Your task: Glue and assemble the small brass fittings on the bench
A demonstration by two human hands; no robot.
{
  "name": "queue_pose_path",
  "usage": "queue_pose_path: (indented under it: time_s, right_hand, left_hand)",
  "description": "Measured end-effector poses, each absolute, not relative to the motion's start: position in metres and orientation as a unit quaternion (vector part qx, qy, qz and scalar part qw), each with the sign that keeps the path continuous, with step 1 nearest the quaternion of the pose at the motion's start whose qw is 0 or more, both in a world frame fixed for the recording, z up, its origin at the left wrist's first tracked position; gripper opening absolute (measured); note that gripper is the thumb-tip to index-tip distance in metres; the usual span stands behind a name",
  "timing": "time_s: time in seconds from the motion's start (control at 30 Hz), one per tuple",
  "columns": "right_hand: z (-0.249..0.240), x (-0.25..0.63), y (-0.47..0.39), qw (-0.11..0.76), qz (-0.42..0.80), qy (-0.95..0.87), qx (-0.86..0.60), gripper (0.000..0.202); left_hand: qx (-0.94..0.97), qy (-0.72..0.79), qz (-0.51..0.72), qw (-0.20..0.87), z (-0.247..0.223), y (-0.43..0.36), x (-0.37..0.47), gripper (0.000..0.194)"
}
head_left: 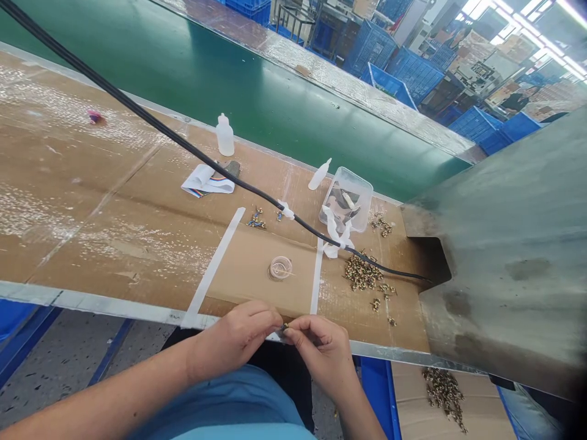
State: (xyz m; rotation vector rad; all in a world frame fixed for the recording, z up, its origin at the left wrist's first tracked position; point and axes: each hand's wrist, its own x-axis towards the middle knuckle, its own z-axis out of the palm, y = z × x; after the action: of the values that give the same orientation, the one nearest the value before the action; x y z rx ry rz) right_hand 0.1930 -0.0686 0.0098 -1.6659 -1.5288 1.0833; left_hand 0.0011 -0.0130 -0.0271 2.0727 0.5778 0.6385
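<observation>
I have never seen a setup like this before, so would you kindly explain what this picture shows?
Gladly. There is no robot here: a person works with two bare hands, and the single picture comes from a camera worn on that person's head, looking forward and down.

The left hand and right hand meet near the bench's front edge, fingertips pinching a small part, too tiny to make out clearly.

On the cardboard-covered bench, a small clear cup stands between two pale strips of tape. To its right lies a pile of small metallic pieces; farther back are a clear plastic box and an upright white bottle.
</observation>
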Motion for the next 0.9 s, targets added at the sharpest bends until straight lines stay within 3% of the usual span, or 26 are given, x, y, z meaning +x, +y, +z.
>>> queue_pose_path:
  time_s: [0.9]
  right_hand:
    - [0.0123, 0.1969, -0.0634, 0.291, 0.423, -0.599, -0.615, 0.013]
  left_hand:
    - [0.829, 0.232, 0.242, 0.447, -0.0233, -0.0106, 0.0003, 0.024]
